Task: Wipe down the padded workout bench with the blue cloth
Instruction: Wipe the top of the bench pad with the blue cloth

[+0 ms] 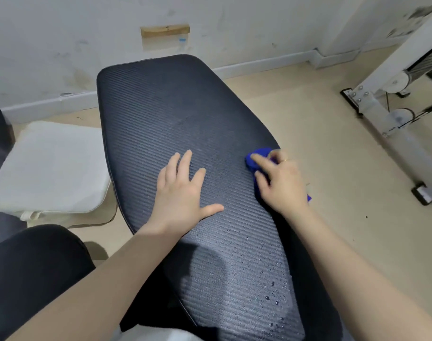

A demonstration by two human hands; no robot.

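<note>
Head view: the right hand (281, 183) grips the blue cloth (256, 159) at the bench's (175, 114) three-o'clock edge, hiding most of it. The left hand (183, 190) lies flat, fingers spread, mid-pad. Water droplets (271, 289) bead toward five o'clock. No containers show.

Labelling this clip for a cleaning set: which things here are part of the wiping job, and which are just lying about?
In the job: padded bench, blue cloth, right hand gripping it, left hand flat on the pad.
Lying about: white cushion, white machine frame.
</note>
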